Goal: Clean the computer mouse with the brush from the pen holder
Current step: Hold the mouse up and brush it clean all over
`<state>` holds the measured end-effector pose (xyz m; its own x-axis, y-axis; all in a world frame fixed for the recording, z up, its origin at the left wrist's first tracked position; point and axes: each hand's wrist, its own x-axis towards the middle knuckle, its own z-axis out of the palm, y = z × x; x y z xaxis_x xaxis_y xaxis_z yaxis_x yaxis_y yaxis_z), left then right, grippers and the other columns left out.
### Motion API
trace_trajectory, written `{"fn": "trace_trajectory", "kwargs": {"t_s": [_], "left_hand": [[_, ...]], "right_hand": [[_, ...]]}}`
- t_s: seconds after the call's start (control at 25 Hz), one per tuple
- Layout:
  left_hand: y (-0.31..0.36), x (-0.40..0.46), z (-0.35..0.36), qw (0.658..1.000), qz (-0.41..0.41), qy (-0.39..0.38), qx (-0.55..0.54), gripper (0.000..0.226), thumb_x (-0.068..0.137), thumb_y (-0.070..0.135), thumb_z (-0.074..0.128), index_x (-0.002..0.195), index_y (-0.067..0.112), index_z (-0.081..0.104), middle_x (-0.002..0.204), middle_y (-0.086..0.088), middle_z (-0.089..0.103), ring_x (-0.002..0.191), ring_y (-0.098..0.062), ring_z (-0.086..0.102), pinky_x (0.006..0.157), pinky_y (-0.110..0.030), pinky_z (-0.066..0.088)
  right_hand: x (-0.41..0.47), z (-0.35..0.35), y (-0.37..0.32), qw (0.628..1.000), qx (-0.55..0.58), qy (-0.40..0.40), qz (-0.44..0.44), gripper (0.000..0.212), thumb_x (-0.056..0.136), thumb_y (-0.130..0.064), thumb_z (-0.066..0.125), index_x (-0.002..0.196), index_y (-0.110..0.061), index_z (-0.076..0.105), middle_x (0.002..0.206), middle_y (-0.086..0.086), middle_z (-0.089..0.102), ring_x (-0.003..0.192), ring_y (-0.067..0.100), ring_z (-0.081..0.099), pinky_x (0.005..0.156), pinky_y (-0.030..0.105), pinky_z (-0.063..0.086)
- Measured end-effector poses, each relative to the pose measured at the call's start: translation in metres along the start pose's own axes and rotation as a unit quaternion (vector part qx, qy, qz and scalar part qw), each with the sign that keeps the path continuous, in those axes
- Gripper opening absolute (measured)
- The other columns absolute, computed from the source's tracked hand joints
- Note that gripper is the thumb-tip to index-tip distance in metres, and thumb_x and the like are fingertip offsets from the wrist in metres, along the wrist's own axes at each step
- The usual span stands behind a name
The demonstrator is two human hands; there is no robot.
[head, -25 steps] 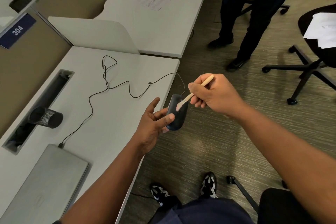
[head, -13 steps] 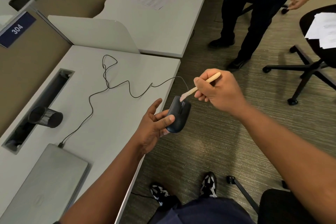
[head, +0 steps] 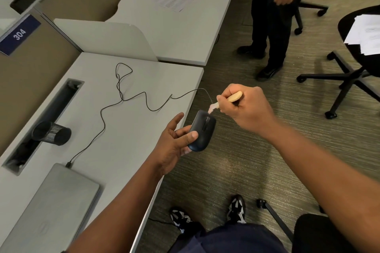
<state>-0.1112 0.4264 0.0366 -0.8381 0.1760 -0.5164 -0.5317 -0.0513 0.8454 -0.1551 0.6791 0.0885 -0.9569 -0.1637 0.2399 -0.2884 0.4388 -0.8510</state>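
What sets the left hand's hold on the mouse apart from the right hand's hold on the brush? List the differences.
The left hand pinches the mouse with its thumb, other fingers spread loosely; the right hand is curled tightly round the brush.
The left hand sits beside the mouse; the right hand covers most of the brush's handle.
The mouse is dark and bulky; the brush is pale and slim.
Both are held off the desk, over the floor.

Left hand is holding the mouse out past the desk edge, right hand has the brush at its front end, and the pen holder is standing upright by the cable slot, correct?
Not quite: the head view shows the pen holder lying on its side beside the cable slot. The left hand holding the mouse and the right hand with the brush are right.
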Motion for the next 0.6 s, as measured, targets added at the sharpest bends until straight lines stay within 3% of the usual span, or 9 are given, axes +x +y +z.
{"fn": "trace_trajectory", "kwargs": {"t_s": [0.2,0.44,0.6], "left_hand": [[0.001,-0.001,0.001,1.000,0.000,-0.003,0.018,0.102,0.072,0.030,0.091,0.157,0.036,0.034,0.124,-0.006,0.079,0.114,-0.028,0.075,0.081,-0.037,0.061],[0.001,-0.002,0.002,1.000,-0.003,-0.010,0.023,0.110,0.072,0.031,0.091,0.163,0.031,0.029,0.121,-0.004,0.079,0.112,-0.025,0.076,0.072,-0.028,0.063],[0.002,-0.003,0.004,1.000,-0.007,-0.013,0.020,0.113,0.068,0.034,0.092,0.162,0.032,0.029,0.122,-0.006,0.079,0.112,-0.026,0.076,0.077,-0.034,0.062]], "right_hand": [[-0.001,0.004,-0.005,0.996,0.018,-0.080,-0.020,0.021,0.098,-0.022,0.069,0.077,-0.015,0.068,0.064,-0.002,0.066,0.054,0.009,0.056,0.048,0.017,0.041],[-0.001,0.006,0.004,0.996,-0.044,-0.052,-0.049,0.026,0.098,-0.031,0.063,0.078,-0.015,0.065,0.060,0.000,0.063,0.050,0.014,0.055,0.047,0.031,0.045],[-0.003,0.010,0.010,0.994,-0.080,-0.019,-0.073,0.031,0.097,-0.039,0.057,0.077,-0.016,0.064,0.055,-0.007,0.059,0.045,0.008,0.053,0.046,0.020,0.035]]}}
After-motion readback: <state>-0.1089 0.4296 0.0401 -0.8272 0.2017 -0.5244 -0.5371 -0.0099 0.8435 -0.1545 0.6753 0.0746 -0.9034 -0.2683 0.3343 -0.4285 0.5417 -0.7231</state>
